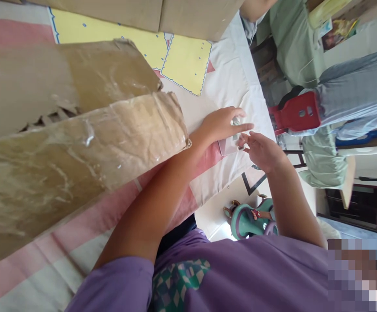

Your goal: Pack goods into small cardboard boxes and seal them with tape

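My left hand (221,124) reaches over a small, pale pinkish flat box or card (227,147) near the edge of the cloth-covered surface. Its thumb and fingers are apart, with a small shiny whitish bit showing between them. Close beside it, my right hand (263,151) has its fingers curled together at the right side of the pale thing. What the fingertips pinch, if anything, is too small to make out. Left of my left forearm lies a large taped cardboard box (136,134) with its flaps raised.
Yellow sheets with blue edging (188,60) lie beyond the flaps, by another cardboard box (188,17). A pink and white cloth (204,164) covers the surface. On the right stand a red chair (301,113) and a person in grey trousers (353,86). A green ride-on toy (243,221) is on the floor.
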